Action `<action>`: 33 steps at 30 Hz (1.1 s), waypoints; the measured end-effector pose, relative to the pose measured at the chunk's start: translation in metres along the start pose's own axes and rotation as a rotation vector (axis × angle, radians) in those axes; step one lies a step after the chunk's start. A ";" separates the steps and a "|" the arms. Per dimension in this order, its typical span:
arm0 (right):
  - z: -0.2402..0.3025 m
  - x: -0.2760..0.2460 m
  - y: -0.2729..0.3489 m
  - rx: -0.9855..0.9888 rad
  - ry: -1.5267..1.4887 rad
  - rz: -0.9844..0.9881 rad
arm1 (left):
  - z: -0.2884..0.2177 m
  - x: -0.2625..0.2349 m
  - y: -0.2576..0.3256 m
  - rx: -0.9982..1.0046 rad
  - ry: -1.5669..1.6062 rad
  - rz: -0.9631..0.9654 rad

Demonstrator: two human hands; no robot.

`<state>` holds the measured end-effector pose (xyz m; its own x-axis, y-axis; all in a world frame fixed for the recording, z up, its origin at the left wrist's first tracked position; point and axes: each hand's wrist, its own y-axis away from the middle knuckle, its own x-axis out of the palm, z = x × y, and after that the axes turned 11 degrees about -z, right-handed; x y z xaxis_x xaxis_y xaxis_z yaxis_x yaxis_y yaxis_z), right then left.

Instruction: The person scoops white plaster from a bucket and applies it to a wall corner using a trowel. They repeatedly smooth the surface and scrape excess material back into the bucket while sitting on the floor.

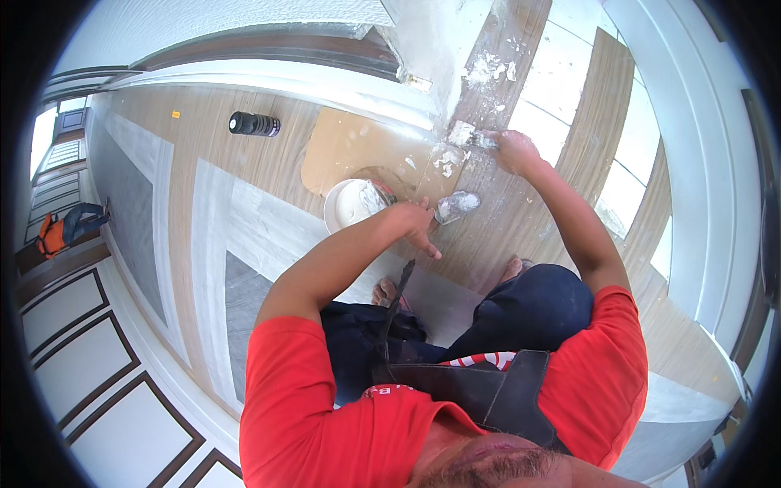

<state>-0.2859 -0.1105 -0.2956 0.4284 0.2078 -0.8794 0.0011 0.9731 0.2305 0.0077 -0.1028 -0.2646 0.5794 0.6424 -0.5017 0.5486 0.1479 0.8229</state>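
Observation:
My right hand is closed around a putty knife, whose blade carries a lump of white compound, low over the wood-look floor by the wall corner. My left hand has its fingers apart and appears to hold nothing. Just left of it stands a round white bucket with white compound inside; my left forearm partly covers its near side. Close to the left fingertips, on the right, lies a flat tool smeared with white compound; its exact kind is unclear. White crumbs are scattered below the knife.
A tan board lies behind the bucket, and a black bottle is farther left. White tile strips alternate with wood-look planks at the right, beside a white door frame. Far left, a person in orange is at the corridor wall.

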 end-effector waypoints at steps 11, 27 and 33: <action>0.008 0.006 -0.006 -0.042 -0.048 -0.028 | 0.000 -0.004 0.000 -0.004 0.042 0.024; 0.009 0.014 0.024 0.039 -0.317 -0.143 | 0.001 -0.002 0.000 -0.017 0.050 0.009; 0.008 0.008 0.057 0.089 -0.289 -0.208 | 0.003 0.000 0.005 -0.010 0.040 0.007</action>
<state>-0.2753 -0.0540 -0.2864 0.6484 -0.0425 -0.7601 0.1882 0.9764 0.1059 0.0126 -0.1043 -0.2611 0.5585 0.6726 -0.4855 0.5385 0.1513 0.8290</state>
